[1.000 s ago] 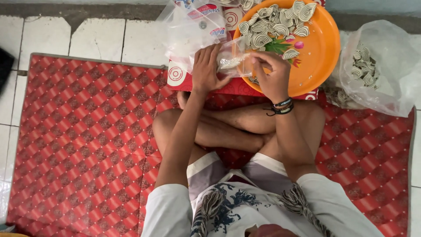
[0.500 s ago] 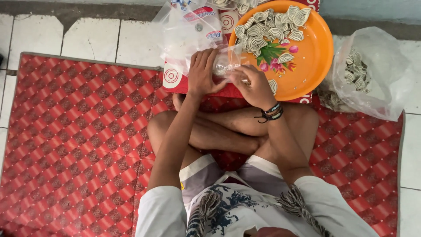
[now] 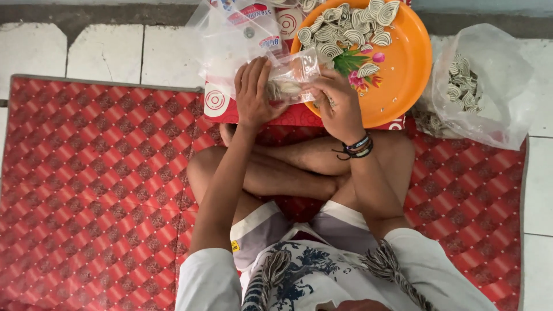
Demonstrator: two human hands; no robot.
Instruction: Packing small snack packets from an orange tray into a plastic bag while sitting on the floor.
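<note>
Seen from overhead, cross-legged on a red mat [image 3: 92, 190] laid over pale floor tiles [image 3: 98, 49]. Left hand [image 3: 253, 95] closed around the near end of a small clear bag [image 3: 291, 75], fingers wrapped over it. Right hand [image 3: 340, 106] pinching the bag's other end, beaded bands [image 3: 357, 147] at the wrist. Bag held level between both hands, just above the near left rim of an orange plate [image 3: 403, 69], partly filled with pale swirled pieces.

More swirled pieces [image 3: 351, 26] heaped on the far part of the plate, touching one another; near and right parts of the plate bare but for a painted flower. Plate resting on a red box [image 3: 288, 115] whose edge shows beneath both hands. Crumpled clear wrappers [image 3: 230, 34] piled left of the plate, reaching past the mat's far edge onto the tiles. Large clear sack [image 3: 489, 86] right of the plate, just beside its rim, holding a loose cluster of the same pieces, slumped across the mat's far right corner.

Crowded along the far edge between wrappers, plate and sack. Wide open stretch of mat to the left of the knees, running to its grey border. Narrower strip of mat free on the right, below the sack. Bare legs folded close under the forearms, little gap between knees and box
</note>
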